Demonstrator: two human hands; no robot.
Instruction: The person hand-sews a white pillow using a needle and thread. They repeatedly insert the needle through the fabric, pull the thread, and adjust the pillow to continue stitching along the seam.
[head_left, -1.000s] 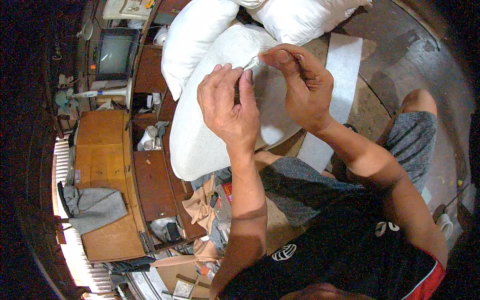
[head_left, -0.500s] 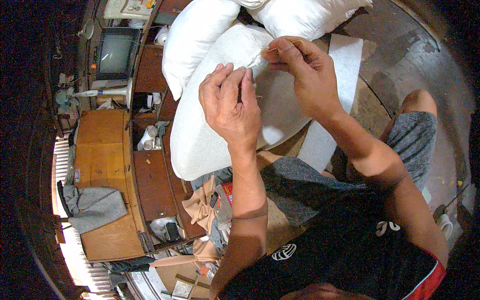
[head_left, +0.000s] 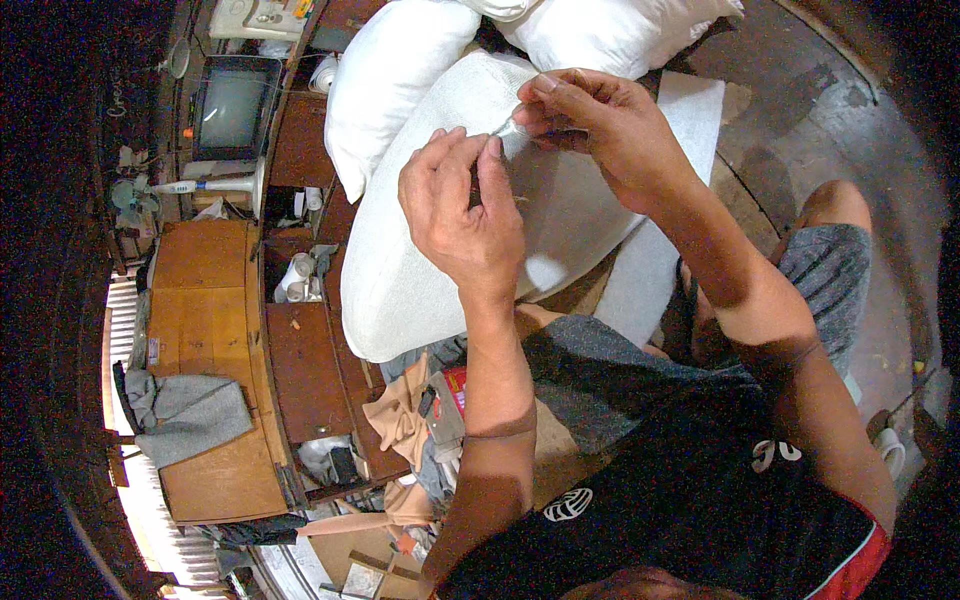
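Note:
A large, plump off-white cushion (head_left: 400, 300) lies across my lap, its far edge bunched where my hands meet. My left hand (head_left: 462, 225) is closed at that edge, thumb and fingers pinching the gathered white fabric. Just to its right, my right hand (head_left: 625, 140) is raised over the cushion with thumb and fingertips pressed together. What those fingertips hold is too small to make out. A short, pale twisted bit of fabric or thread shows between the two hands.
White pillows (head_left: 400, 85) lie beyond the cushion. A white cloth strip (head_left: 630, 285) runs along its right side. Left stand brown wooden cabinets (head_left: 205, 340) with a grey cloth (head_left: 200, 415) and an old television (head_left: 236, 108). Peach cloth scraps (head_left: 400, 415) lie near my left forearm.
My right hand has shifted slightly left, its fingertips now closer to my left hand. My left hand stays almost still at the cushion's edge.

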